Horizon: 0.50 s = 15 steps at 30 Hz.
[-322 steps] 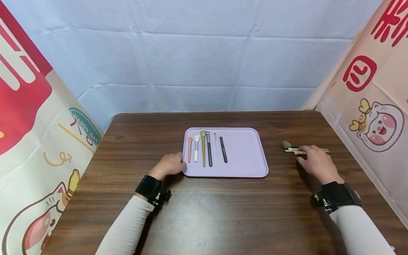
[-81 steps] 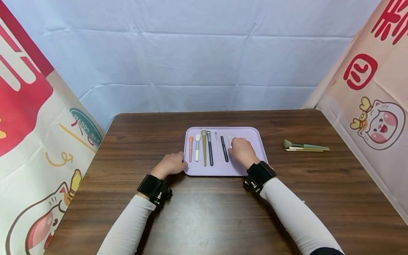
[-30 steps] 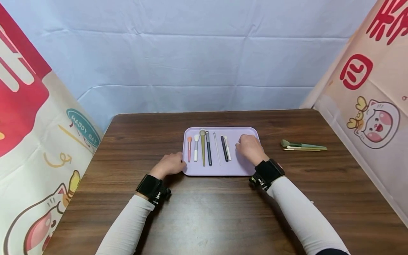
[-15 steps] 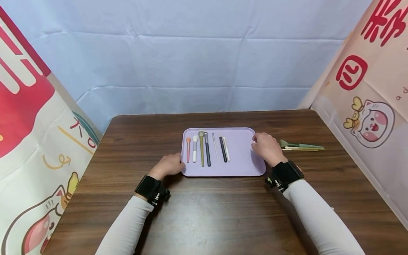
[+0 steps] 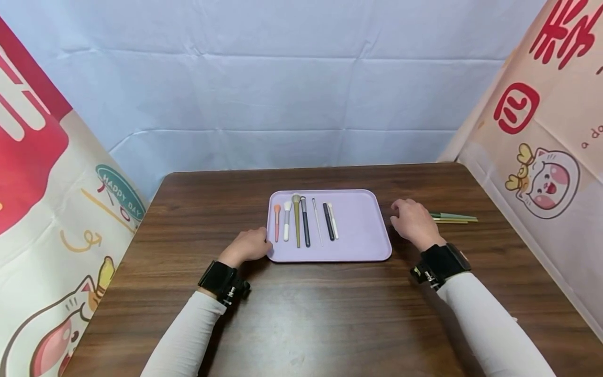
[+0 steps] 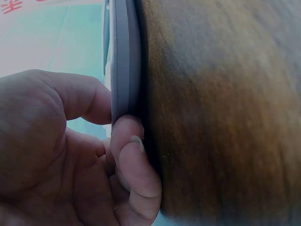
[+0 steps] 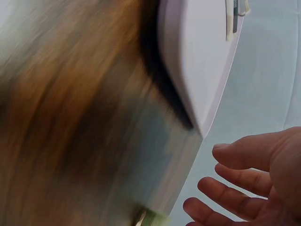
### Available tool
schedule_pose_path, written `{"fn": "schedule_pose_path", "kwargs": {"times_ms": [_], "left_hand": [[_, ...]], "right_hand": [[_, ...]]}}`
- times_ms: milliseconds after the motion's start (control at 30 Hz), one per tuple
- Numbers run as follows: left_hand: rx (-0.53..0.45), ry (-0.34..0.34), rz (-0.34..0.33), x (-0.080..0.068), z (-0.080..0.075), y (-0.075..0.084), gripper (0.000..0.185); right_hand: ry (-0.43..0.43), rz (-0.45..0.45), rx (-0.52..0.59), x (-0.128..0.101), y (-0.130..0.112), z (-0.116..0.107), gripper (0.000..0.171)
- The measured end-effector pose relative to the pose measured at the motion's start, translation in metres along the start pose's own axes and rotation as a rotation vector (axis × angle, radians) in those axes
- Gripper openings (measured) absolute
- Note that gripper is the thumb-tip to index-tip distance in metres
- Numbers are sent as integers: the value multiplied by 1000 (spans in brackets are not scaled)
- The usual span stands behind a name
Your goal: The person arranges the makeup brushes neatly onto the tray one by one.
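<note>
A lilac tray [image 5: 363, 222] lies on the wooden table, with several makeup brushes in an upright row over its left and middle part. The rightmost is a short white brush [image 5: 333, 222], beside a black one [image 5: 328, 222]. My left hand [image 5: 246, 245] grips the tray's left edge; the left wrist view shows the thumb at the rim and curled fingers [image 6: 136, 165] against its outer side. Just right of the tray, my right hand [image 5: 415, 224] holds nothing. Its fingers [image 7: 235, 200] are spread apart in the right wrist view. It partly covers the loose brushes [image 5: 456, 216].
The loose brushes, a green one and thin pale ones, lie on the right side of the table [image 5: 306, 314]. A pale cloth [image 5: 282, 94] hangs behind the table. Printed cloths [image 5: 542, 173] stand along both sides.
The white brush has come from the loose pile to the tray, right of the black one. My right hand has since let go and moved right, off the tray. The left hand keeps its place.
</note>
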<state>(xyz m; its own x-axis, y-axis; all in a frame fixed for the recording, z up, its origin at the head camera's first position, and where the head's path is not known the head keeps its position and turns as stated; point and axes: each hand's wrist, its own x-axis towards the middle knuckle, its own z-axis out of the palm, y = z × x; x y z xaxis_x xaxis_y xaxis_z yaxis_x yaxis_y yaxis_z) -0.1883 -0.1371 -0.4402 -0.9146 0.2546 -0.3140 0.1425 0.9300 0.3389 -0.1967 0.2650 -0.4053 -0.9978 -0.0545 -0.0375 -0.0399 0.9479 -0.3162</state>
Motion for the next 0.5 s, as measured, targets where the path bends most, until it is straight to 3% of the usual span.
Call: {"fn": "schedule_pose_path", "kwargs": {"times_ms": [500], "left_hand": [[18,5,5,3,2,-1,33]], "right_hand": [[17,-23,-12,-12,37,-7,35]]}}
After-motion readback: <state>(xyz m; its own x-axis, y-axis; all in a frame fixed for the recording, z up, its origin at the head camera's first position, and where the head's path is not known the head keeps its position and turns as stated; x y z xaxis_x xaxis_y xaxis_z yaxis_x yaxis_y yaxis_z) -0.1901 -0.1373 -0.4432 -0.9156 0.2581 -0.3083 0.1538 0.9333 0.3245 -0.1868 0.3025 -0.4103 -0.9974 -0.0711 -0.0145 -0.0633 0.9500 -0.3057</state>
